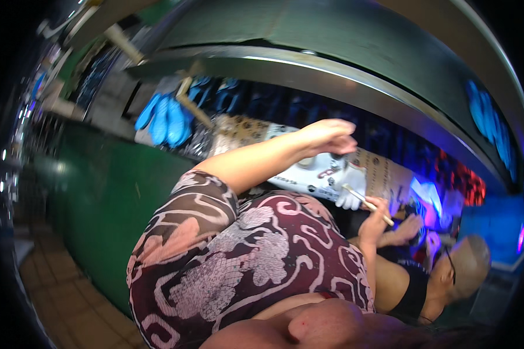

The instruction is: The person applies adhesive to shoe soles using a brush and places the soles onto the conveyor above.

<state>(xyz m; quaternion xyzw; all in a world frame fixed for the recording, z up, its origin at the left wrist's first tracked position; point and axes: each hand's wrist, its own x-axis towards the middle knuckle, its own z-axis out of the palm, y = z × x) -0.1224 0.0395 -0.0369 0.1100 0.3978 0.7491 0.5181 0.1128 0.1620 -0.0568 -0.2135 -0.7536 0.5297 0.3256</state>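
Observation:
My left hand [330, 137] hangs over the workbench at the end of a bare forearm, its fingers bent inward and slightly smeared. A small dark thing lies just below the fingers; whether they hold anything is hidden. A thin brush [371, 205] with a pale handle is in my right hand [374, 220], the fingers closed round it. The brush tip points left, over a white glove [350, 185] on the bench. White printed sheeting [297, 177] covers the bench under my left hand, next to brown printed cardboard [378, 174].
Blue shoe soles [169, 121] stand in a cluster at the left end of the bench; more blue soles [490, 125] sit at upper right. A metal-edged shelf [332, 68] runs overhead. A co-worker [442, 276] is close on my right, a hand [409, 229] beside mine, near blue-violet light.

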